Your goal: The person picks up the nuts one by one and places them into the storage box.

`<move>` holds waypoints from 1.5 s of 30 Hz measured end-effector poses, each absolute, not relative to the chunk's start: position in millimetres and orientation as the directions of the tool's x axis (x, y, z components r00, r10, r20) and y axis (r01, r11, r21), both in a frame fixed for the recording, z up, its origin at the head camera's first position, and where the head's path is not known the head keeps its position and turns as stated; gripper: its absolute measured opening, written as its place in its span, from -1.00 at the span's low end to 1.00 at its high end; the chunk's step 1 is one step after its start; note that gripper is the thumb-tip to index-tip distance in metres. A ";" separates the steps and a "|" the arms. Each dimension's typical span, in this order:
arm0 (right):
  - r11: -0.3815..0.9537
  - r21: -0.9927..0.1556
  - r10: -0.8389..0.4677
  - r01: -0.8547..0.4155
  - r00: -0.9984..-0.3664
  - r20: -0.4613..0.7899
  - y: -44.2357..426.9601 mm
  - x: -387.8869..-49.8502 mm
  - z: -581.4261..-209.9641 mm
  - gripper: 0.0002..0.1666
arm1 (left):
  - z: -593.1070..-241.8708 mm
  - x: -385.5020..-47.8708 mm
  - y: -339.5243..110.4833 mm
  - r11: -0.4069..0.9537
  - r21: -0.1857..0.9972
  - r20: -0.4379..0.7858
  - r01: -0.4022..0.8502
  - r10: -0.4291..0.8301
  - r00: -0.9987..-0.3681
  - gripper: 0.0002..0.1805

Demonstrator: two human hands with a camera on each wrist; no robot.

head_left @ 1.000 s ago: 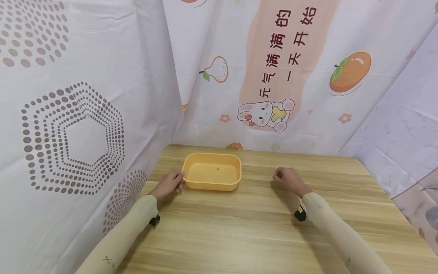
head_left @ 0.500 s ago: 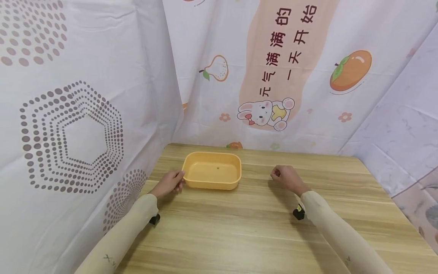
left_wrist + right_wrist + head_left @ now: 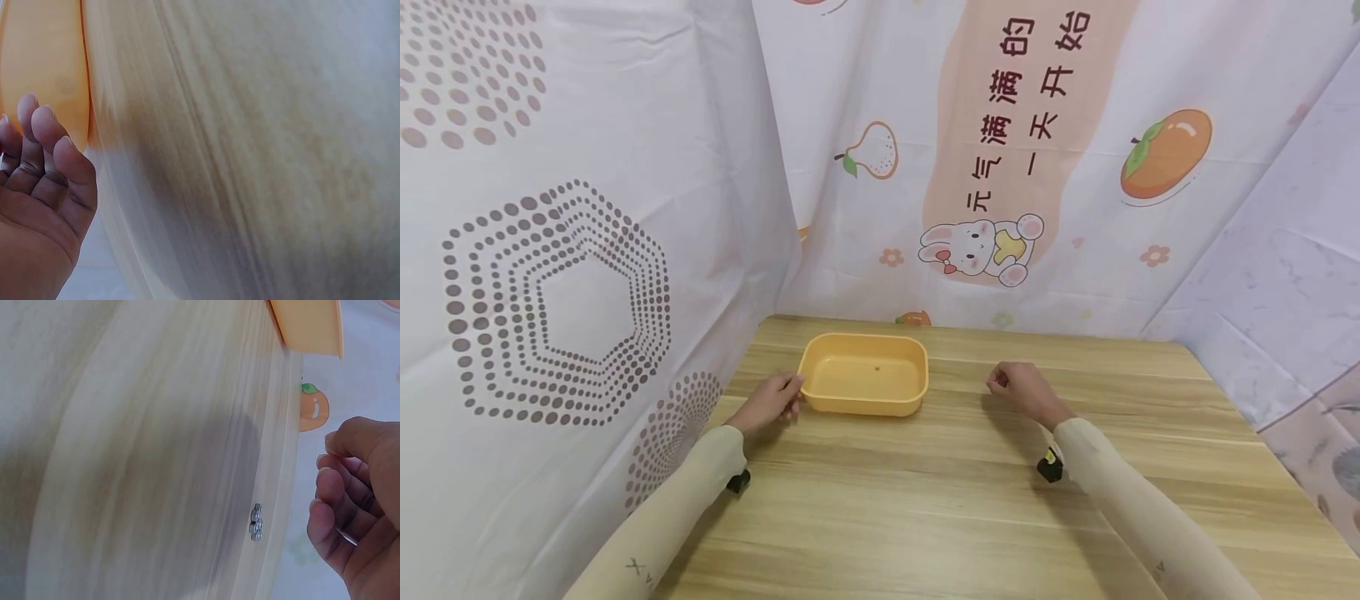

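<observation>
A shallow yellow plastic box [image 3: 850, 407] stands on the table, with one tiny dark piece [image 3: 877, 368] on its floor. My left hand [image 3: 771, 400] holds its left end, thumb at the rim and fingers curled at the outer wall. In the left wrist view those fingers [image 3: 62, 156] lie by the orange-looking wall. To the right of the box, my right hand [image 3: 1026, 390] hovers over the wood, fingers curled and thumb near the index fingertip. Whether anything sits between them is hidden. A small cluster of shiny metal nuts [image 3: 256, 523] lies on the table near this hand in the right wrist view.
The wood-grain table [image 3: 880, 517] runs back to a printed curtain [image 3: 865, 250]. Another white dotted curtain [image 3: 722, 250] hangs close along the left side, beside my left forearm. A pale marbled sheet [image 3: 1270, 275] borders the right.
My right hand has drifted slightly left, toward the box. The left hand and the box have stayed in place.
</observation>
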State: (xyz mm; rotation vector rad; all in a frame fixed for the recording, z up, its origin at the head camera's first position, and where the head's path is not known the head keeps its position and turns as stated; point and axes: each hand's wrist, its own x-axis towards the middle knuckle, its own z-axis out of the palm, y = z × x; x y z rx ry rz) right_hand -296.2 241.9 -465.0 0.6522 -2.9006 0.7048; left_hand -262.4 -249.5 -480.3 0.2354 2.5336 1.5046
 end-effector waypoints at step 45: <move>0.760 -0.429 -0.431 -0.489 -0.872 0.230 212.0 -294.2 -459.2 -0.92 | -479.8 -262.9 -249.1 0.482 0.876 -0.100 0.025 0.232 -0.968 -0.53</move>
